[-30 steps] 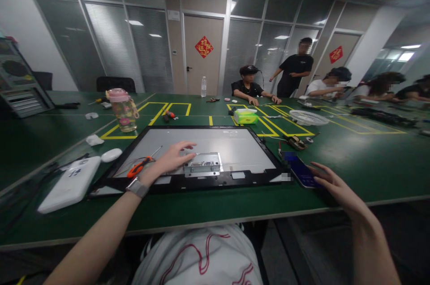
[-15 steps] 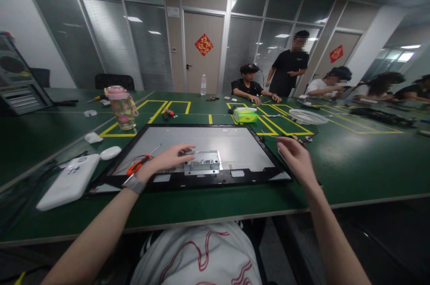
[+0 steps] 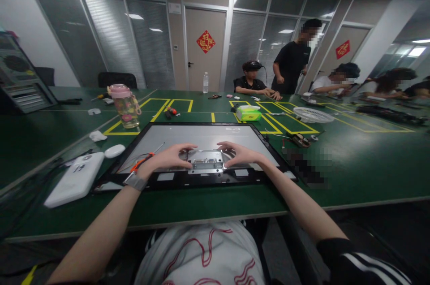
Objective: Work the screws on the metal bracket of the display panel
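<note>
A silver metal bracket (image 3: 205, 165) with a row of connectors lies flat on the back of a flat display panel (image 3: 174, 135), near its front edge. My left hand (image 3: 168, 157), with a watch on the wrist, curves around the bracket's left side, thumb and fingers apart. Opposite it, my right hand (image 3: 243, 155) frames the right side in the same way, also open. Whether the fingertips touch the metal I cannot tell. Beside my left wrist, an orange-handled screwdriver (image 3: 143, 161) lies on the panel, partly hidden by the hand.
Left of the panel are a white phone-shaped slab (image 3: 75, 179), a white oval case (image 3: 114, 151) and a pink-lided bottle (image 3: 124, 105). A green tissue pack (image 3: 248, 113) and a white round basket (image 3: 312, 114) stand beyond. Other people sit or stand across the table.
My right hand has moved left from the panel's right edge to the bracket's right side. My left hand stays by the bracket with its thumb lower. The bracket has not visibly shifted.
</note>
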Motion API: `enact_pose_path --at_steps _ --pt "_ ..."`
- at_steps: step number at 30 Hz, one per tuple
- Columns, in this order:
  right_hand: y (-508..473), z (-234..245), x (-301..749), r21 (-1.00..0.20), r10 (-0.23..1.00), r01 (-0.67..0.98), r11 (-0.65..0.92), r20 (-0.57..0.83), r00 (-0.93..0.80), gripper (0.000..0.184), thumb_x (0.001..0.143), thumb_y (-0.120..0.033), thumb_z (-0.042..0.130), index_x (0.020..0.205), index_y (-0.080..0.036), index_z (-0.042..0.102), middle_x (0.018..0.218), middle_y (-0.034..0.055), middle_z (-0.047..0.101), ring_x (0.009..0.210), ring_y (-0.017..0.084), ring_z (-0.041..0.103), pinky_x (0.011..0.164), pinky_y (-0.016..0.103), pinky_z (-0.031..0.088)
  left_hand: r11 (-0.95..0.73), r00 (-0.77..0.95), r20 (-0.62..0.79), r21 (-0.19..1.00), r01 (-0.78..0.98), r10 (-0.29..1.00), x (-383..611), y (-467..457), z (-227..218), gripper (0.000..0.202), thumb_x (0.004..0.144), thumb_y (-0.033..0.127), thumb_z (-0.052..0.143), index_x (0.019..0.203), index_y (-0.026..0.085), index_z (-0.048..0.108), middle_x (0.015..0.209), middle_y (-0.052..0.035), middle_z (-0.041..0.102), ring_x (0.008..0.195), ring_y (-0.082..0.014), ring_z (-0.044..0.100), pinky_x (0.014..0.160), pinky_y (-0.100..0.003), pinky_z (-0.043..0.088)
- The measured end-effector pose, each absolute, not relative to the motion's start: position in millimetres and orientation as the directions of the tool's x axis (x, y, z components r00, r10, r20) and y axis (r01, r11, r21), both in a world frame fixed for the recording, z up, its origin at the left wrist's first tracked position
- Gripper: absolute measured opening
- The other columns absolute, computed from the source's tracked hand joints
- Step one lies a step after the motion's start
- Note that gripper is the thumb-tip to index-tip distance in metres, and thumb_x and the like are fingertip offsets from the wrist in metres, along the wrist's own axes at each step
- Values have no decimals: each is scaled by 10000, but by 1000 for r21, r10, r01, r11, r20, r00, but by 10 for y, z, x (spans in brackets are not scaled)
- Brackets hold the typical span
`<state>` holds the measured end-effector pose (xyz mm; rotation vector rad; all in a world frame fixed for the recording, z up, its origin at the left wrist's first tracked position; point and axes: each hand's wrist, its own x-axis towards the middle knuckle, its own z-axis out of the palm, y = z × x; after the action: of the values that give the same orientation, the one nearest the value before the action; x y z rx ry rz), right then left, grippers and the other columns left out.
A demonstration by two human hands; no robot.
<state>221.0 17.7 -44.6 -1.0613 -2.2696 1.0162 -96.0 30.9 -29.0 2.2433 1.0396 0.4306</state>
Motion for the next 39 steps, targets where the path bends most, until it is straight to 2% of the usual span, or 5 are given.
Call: enact_pose_path --at_steps 3,8,12,17,39 --pt "161 -516 2177 -789 801 432 437 123 -586 815 625 -356 807 1335 -211 433 1256 95 553 1140 231 523 1006 412 403 -501 629 44 648 574 776 -958 314 -295 738 623 467 728 1298 251 524 1320 -65 560 1129 -262 559 996 -387 427" --pt "95 -500 2103 -748 828 475 463 174 -533 747 621 -320 802 1284 -220 471 1187 67 572 1063 223 531 966 424 422 -513 620 58 625 589 782 -935 282 -267 679 621 432 726 1252 241 563 1259 -54 597 1061 -249 587 940 -358 464" --pt "50 -484 2088 -728 828 481 488 211 -519 693 635 -290 778 1255 -208 480 1176 68 575 1070 225 539 952 412 436 -533 621 78 602 594 780 -903 248 -233 623 627 363 715 1214 198 586 1185 -60 629 1016 -234 601 906 -337 480" --pt "43 -487 2074 -700 817 483 526 259 -515 653 620 -254 774 1206 -185 493 1166 81 578 1034 220 562 926 399 457 -555 633 110 609 566 766 -894 244 -224 574 622 341 710 1169 199 608 1139 -44 650 984 -223 616 878 -318 492" --pt "3 -454 2047 -639 799 501 584 344 -494 511 621 -221 724 1090 -195 524 1063 53 608 990 212 589 900 378 458 -601 622 177 548 581 763 -914 291 -220 412 613 333 713 1000 197 671 1014 -27 689 936 -211 637 866 -305 494"
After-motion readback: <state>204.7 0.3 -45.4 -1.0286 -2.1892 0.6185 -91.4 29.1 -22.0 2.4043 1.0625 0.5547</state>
